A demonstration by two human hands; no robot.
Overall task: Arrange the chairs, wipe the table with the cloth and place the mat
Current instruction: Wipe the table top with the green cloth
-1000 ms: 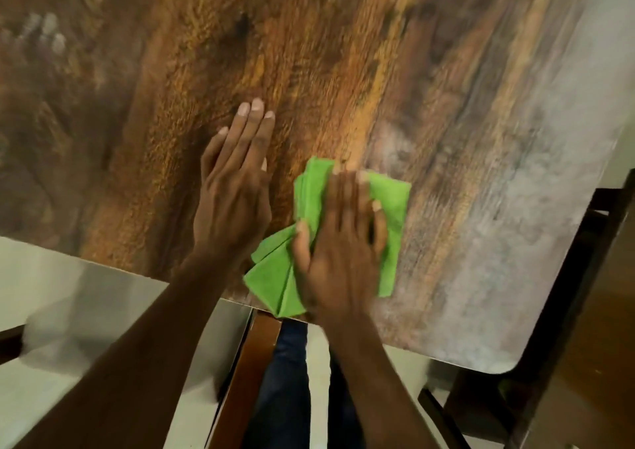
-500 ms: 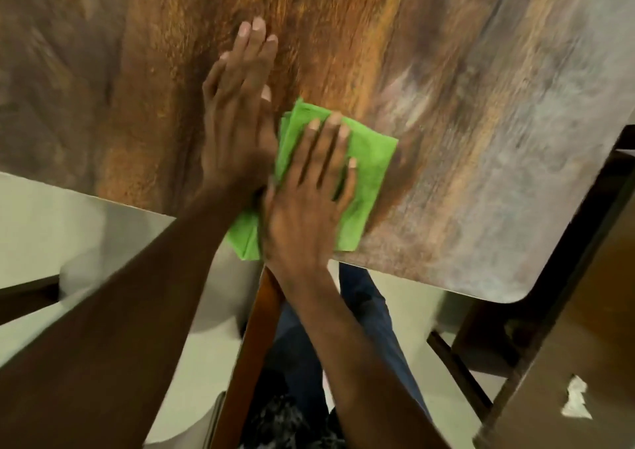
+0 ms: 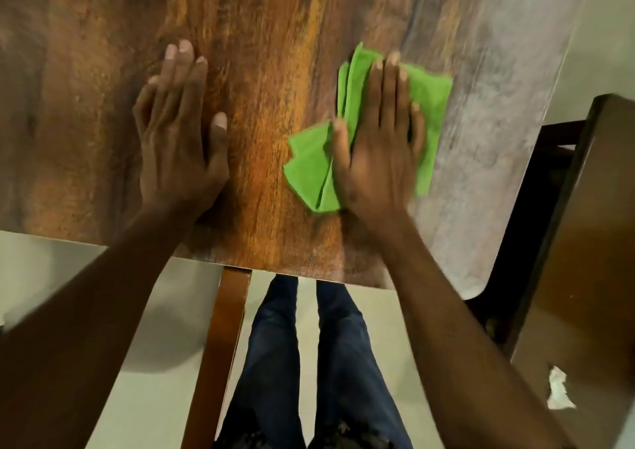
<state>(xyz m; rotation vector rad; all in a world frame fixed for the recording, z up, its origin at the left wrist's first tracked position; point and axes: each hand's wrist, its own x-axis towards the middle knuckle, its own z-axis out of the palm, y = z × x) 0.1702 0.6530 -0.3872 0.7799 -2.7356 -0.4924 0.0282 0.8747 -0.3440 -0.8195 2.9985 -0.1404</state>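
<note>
Green cloth (image 3: 426, 104), folded into loose layers, lies flat on the table (image 3: 275, 70) right of centre in the frame, a little in from the near edge. Right hand (image 3: 374, 146) lies palm-down on it, fingers straight and close together, thumb along the left fold; pressing, not gripping. Cloth corners fan out lower left of the palm and a wide panel shows to its right.

Left hand (image 3: 178, 139) left of centre, flat on bare wood, fingers straight and slightly spread, holding nothing. Well apart from the cloth. Looks like a brace.

Judgement: cloth is light, soft and limp; the folds will slide and splay under a push, so it wants broad palm pressure over the middle of the stack, not a pinch at one corner. To lift it, gather the layers together at the folded left side.

Table top is wood-grain, orange-brown, greying toward the right edge; looks smooth, so the cloth should glide easily.

Wiping step appears under way. No mat in view.

Below the near edge: a wooden chair rail (image 3: 223, 345), legs in blue jeans (image 3: 309, 362), pale floor. Dark chair (image 3: 584, 242) at right, tucked by the table's corner.
</note>
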